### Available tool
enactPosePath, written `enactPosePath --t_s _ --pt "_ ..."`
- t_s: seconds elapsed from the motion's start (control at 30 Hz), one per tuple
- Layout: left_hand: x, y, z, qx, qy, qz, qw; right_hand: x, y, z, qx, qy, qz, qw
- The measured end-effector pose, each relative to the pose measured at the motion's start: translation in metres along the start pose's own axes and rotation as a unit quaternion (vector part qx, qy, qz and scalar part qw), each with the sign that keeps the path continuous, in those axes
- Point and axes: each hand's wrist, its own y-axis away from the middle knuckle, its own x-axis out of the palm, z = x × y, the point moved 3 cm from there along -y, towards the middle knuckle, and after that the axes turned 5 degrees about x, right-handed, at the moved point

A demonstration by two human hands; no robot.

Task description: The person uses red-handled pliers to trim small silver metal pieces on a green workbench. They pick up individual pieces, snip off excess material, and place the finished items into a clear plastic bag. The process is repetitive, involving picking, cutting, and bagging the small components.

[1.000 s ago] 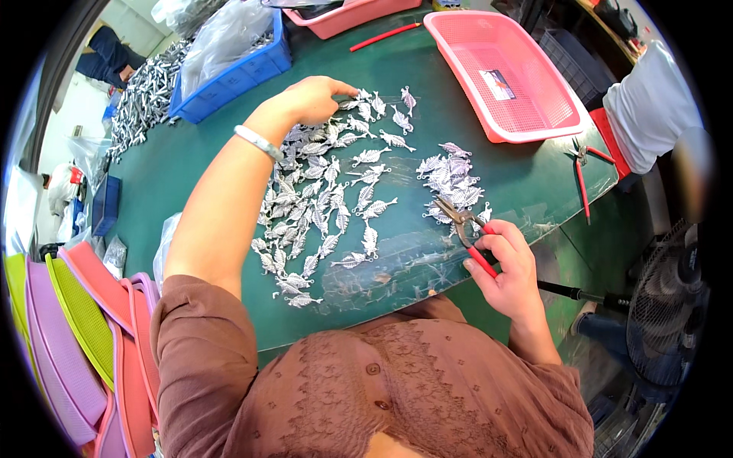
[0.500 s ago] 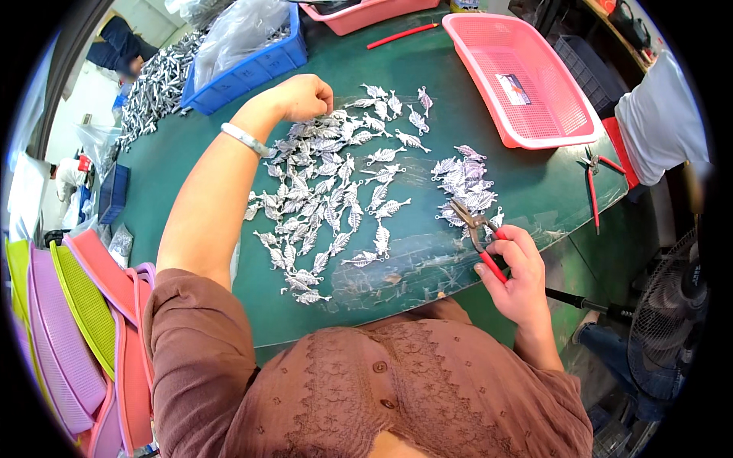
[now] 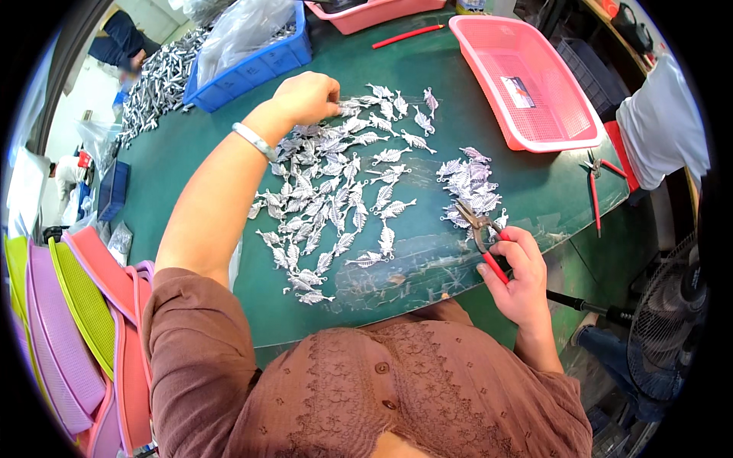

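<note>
Many silver-grey fish-skeleton pieces (image 3: 317, 191) lie in a wide spread on the green table. My left hand (image 3: 308, 98) reaches to the far edge of that spread, its fingers bent and pinched down at the pieces there. What the fingertips grip, if anything, is hidden. In my right hand (image 3: 519, 267) is a pair of red-handled cutting pliers (image 3: 484, 235), held by the handles. Its jaws stand over the near end of a smaller heap of the same pieces (image 3: 467, 183).
A pink mesh basket (image 3: 510, 122) stands at the right, with second red-handled pliers (image 3: 594, 191) near it. A red pen (image 3: 407, 36) lies farther back. A blue crate (image 3: 248, 80) and a pile of metal parts (image 3: 156, 88) occupy the far left. Another person's white sleeve (image 3: 663, 114) is at right.
The view has shifted slightly. My left fingers have come a little down and to the right at the far pieces. The right hand keeps the pliers by the small heap.
</note>
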Motion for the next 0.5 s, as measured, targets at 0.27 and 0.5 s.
enactPosePath --t_s 0.27,0.5 --pt "-0.001 -0.004 0.007 -0.08 0.109 -0.058 0.989 0.0 -0.001 0.001 -0.009 0.009 -0.007 1.0" --pt "0.001 0.011 -0.021 -0.003 0.097 0.058 0.994 0.001 -0.001 0.001 -0.011 0.014 -0.014 1.0"
